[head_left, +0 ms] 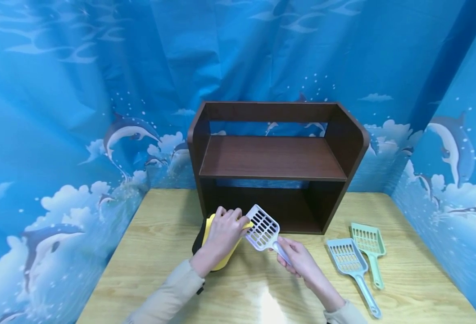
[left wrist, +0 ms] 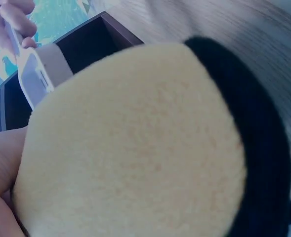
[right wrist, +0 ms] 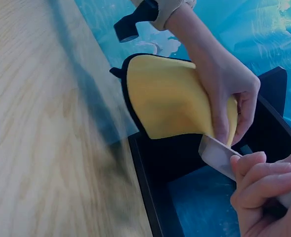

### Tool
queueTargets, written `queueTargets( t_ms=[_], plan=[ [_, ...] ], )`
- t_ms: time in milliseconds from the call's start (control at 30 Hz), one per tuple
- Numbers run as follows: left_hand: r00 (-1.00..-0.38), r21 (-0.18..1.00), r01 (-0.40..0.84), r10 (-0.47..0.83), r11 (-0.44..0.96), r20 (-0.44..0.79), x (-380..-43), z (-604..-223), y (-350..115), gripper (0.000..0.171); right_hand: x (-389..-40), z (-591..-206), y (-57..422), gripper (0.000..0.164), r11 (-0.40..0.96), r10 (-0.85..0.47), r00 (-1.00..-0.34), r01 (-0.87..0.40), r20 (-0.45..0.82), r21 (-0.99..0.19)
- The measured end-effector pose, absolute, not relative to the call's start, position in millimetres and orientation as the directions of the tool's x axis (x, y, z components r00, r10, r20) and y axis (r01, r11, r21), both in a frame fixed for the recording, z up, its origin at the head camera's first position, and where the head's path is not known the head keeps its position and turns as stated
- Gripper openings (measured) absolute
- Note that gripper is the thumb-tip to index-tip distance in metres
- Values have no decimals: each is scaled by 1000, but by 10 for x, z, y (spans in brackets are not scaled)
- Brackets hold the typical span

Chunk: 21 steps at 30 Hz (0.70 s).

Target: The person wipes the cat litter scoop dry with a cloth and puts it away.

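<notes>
My left hand (head_left: 224, 232) grips a yellow cloth pad (right wrist: 165, 101) with black trim and a small black tab. Its thumb and fingers pinch part of the yellow fabric at the edge of a pale lavender slotted litter scoop (head_left: 273, 244). My right hand (head_left: 299, 260) holds that scoop by its handle, head tilted up and toward the left hand. In the left wrist view the pad's yellow face (left wrist: 135, 138) fills most of the picture and hides part of the scoop head.
A dark brown two-tier shelf (head_left: 274, 157) stands at the back of the wooden table (head_left: 160, 252), behind both hands. At the right lie a light blue scoop (head_left: 360, 273) and a green scoop (head_left: 373, 256), close together. A blue dolphin-print curtain (head_left: 100, 90) surrounds the table.
</notes>
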<state>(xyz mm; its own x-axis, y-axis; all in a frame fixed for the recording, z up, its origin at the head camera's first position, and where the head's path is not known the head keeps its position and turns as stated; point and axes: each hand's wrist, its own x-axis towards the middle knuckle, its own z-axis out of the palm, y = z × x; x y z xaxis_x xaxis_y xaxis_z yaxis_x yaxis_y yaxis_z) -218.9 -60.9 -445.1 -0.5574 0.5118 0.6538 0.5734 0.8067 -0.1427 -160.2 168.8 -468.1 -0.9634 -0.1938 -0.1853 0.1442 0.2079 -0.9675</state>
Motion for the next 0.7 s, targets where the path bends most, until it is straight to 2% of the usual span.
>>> queueTargets(
  t_ms=[200,400,700],
  plan=[
    [-517,-108,579,467,808,717,-2251,-4340,-649,24,-1603,-4708,1721,54,224,-260,-949,121,-179,-967],
    [-456,-145,583,469,800,756,-2293,-4287,-561,21,-1576,-4709,1695,54,216,-260,-949,126,-181,-968],
    [-512,-61,626,469,777,720,-2219,-4417,-337,23,-1576,-4683,1582,50,226,-265,-954,82,-142,-971]
  ],
)
